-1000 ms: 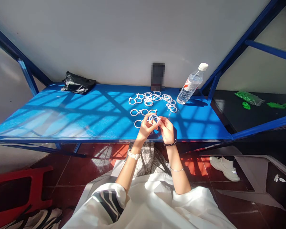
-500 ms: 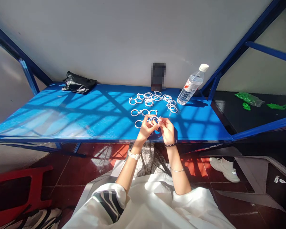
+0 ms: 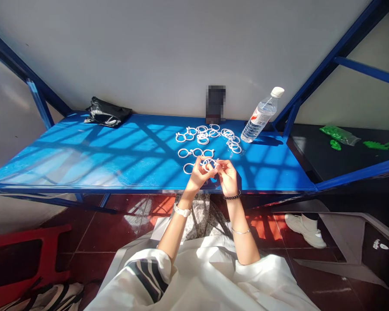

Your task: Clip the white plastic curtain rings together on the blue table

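Above the near edge of the blue table (image 3: 116,164), both my hands are on one white curtain ring (image 3: 210,159). My left hand (image 3: 197,173) pinches it from the left between thumb and fingers. At the ring's right side, the fingertips of my right hand (image 3: 227,175) are pressed together where a small eyelet seems to sit; fine detail is too small to tell. Just left of my hands lies another curtain ring (image 3: 184,169), partly covered. Beyond my fingers is a row of linked-looking rings (image 3: 184,153), and several more form a loose pile (image 3: 202,138) farther back.
A clear water bottle (image 3: 261,114) with a white cap stands right of the pile. A dark, pixelated upright object (image 3: 215,103) is at the wall. A black plastic bag (image 3: 108,113) lies at the back left. Green pieces (image 3: 340,134) lie on a dark surface to the right.
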Demonstrator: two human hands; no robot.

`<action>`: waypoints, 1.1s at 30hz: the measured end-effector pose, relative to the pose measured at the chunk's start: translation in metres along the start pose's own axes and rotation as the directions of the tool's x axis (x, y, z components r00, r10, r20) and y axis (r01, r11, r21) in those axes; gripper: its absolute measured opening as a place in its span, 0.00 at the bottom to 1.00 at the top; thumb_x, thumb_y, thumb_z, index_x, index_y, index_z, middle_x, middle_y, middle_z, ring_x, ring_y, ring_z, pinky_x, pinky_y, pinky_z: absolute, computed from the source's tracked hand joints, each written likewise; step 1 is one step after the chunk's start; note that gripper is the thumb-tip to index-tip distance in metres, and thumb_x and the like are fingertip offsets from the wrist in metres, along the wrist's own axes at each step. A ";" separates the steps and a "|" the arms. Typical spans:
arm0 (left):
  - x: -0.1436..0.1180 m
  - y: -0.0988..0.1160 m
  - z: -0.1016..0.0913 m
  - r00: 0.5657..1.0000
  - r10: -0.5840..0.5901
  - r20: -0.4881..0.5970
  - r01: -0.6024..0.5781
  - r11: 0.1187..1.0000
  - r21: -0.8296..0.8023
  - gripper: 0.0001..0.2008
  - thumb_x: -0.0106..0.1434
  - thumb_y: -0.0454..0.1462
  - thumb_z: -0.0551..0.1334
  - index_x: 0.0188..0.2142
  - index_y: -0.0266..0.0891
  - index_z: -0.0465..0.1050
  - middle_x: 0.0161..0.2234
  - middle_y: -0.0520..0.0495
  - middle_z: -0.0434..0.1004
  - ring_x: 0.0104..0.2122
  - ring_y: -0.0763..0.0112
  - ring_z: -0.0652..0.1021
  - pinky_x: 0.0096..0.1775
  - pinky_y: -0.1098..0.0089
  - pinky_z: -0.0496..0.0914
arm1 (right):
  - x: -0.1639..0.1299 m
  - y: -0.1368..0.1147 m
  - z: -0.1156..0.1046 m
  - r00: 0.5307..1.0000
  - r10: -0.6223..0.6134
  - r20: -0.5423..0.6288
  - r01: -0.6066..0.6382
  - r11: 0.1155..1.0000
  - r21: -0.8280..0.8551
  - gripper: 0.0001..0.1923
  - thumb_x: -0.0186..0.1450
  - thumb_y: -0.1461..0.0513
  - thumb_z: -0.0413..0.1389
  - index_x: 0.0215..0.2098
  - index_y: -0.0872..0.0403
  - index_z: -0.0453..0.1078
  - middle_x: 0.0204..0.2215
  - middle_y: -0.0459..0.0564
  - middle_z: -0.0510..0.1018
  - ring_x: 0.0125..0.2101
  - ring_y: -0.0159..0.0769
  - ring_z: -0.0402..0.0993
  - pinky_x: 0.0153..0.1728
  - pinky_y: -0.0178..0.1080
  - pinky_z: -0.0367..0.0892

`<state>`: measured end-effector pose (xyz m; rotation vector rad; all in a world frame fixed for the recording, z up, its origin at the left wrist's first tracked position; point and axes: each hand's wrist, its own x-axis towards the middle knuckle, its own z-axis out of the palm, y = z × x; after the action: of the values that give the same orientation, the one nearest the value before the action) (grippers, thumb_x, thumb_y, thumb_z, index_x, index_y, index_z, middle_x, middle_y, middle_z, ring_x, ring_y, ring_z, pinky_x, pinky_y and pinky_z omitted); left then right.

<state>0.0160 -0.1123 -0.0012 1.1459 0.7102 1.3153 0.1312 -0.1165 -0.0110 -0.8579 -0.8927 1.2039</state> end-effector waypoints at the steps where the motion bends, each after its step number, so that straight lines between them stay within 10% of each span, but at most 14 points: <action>1: 0.000 0.000 0.000 1.000 0.009 0.000 -0.009 1.000 0.003 0.27 0.51 0.47 0.71 0.43 0.39 0.60 0.18 0.59 0.66 0.19 0.74 0.71 0.25 0.72 0.65 | 0.000 0.000 0.000 1.000 -0.010 0.005 0.010 1.000 0.004 0.13 0.53 0.55 0.66 0.31 0.51 0.70 0.32 0.44 0.73 0.25 0.28 0.67 0.23 0.33 0.67; 16: 0.000 0.003 0.000 1.000 0.014 0.016 -0.014 1.000 0.015 0.30 0.55 0.46 0.69 0.54 0.38 0.65 0.21 0.55 0.68 0.21 0.74 0.71 0.26 0.72 0.64 | -0.002 -0.002 0.004 1.000 -0.021 -0.014 0.021 1.000 0.016 0.14 0.53 0.54 0.65 0.32 0.51 0.69 0.33 0.44 0.73 0.22 0.28 0.67 0.20 0.34 0.66; 33: 0.002 -0.006 -0.005 0.993 0.005 -0.122 -0.011 0.999 -0.044 0.31 0.58 0.47 0.65 0.57 0.33 0.66 0.19 0.55 0.66 0.22 0.76 0.67 0.28 0.73 0.63 | 0.000 -0.001 0.002 0.999 0.015 -0.037 -0.016 0.999 -0.028 0.15 0.52 0.54 0.67 0.32 0.52 0.71 0.29 0.43 0.75 0.31 0.30 0.72 0.38 0.35 0.68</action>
<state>0.0141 -0.1089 -0.0079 1.0407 0.7622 1.4101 0.1295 -0.1164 -0.0096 -0.9081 -0.8766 1.1878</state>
